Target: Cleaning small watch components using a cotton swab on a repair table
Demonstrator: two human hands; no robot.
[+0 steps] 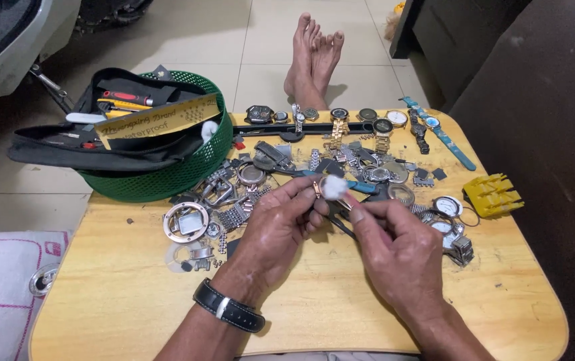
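Above the cluttered wooden desk (314, 301), the left hand (280, 224) pinches a small watch case (319, 190) while the right hand (394, 244) grips a white cotton wad (333, 186) against it, apparently mid-cleaning; steady, light rubbing seems called for next.
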